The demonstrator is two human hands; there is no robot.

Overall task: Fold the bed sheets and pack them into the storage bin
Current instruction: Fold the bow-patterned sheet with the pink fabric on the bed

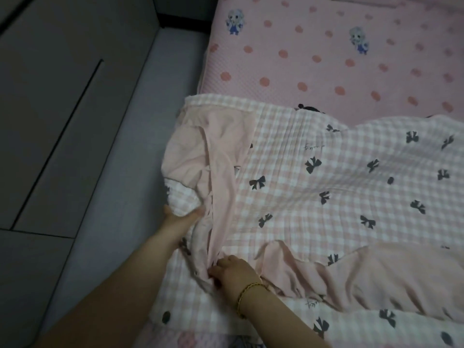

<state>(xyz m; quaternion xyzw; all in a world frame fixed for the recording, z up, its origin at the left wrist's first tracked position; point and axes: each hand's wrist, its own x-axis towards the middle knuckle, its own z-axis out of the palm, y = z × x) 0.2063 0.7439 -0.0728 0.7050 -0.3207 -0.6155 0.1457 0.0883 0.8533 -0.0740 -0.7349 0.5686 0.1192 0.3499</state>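
Sheet (326,197) corner bunched in the left hand (184,218), its pink underside pinched by the right hand (234,272) just beside.

Fingers of the left hand (179,218) hide under the checked sheet (326,204); fingertips of the right hand (234,271) too; right of it the sheet is cut off.

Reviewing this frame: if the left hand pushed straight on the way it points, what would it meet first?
The left hand grips the bunched edge of the checked sheet, so it would probably push straight into that sheet's plain pink underside just ahead; depth is unclear.
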